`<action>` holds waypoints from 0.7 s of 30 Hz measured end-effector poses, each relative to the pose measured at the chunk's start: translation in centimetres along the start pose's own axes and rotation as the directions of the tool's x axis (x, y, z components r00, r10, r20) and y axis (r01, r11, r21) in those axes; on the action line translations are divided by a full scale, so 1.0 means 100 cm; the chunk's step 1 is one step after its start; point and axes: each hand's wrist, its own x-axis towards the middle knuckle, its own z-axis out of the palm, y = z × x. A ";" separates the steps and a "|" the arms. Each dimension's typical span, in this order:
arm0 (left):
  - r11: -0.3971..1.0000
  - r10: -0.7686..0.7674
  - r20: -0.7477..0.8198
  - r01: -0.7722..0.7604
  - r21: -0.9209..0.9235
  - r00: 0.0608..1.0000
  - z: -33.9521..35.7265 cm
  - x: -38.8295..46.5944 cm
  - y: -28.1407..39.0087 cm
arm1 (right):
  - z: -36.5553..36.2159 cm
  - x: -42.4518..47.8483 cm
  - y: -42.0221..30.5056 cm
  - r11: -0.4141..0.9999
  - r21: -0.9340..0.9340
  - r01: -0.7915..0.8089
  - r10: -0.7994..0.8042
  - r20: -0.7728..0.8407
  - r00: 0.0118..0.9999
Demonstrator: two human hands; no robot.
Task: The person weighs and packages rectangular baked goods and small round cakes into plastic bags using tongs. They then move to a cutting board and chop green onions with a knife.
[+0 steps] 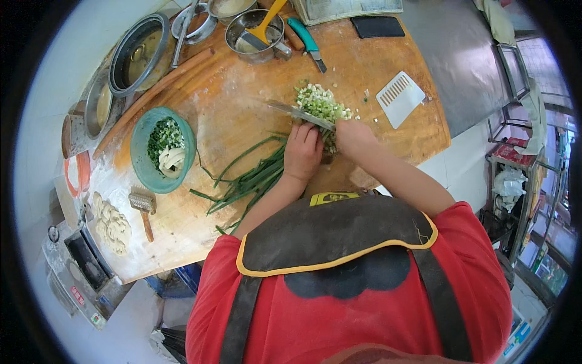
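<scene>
A bunch of green onions [261,175] lies on the wooden work surface, its dark leaves trailing to the lower left. My left hand [303,150] presses down on the stalks with bent fingers, close beside the blade. In my right hand [354,139] is a knife [302,114], whose blade points to the upper left and partly hides the cut edge of the stalks. Chopped pale green and white onion pieces [320,101] form a heap just beyond the blade. The knife's handle is hidden inside my right fist.
At left stand a green bowl [137,159] with chopped greens and dough-like strips, a spiked roller [142,202] and dough [111,225]. Farther back are a long rolling pin [150,95], metal pots [159,68] and a teal-handled knife [305,37]. A white scraper [401,102] lies at right.
</scene>
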 end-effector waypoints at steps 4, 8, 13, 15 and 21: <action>0.998 0.013 -0.030 -0.012 0.055 0.999 -0.002 0.003 0.002 | -0.015 -0.037 0.020 0.989 -0.067 0.131 -0.135 -0.052 0.989; 1.000 -0.015 0.000 0.015 -0.002 1.000 -0.002 0.000 0.002 | -0.008 -0.023 0.003 1.000 0.006 0.030 -0.030 -0.010 1.000; 0.999 -0.003 -0.025 0.005 0.050 1.000 -0.001 0.001 -0.001 | -0.023 -0.011 0.009 0.999 -0.025 0.030 -0.028 0.074 0.997; 0.999 0.004 -0.033 -0.002 0.037 0.999 -0.005 0.005 0.001 | -0.020 -0.035 0.017 0.998 -0.007 0.062 -0.062 0.011 0.998; 1.000 -0.023 -0.026 0.022 -0.019 0.999 -0.002 0.004 0.002 | -0.005 0.004 -0.003 0.999 0.031 -0.013 0.010 0.098 0.995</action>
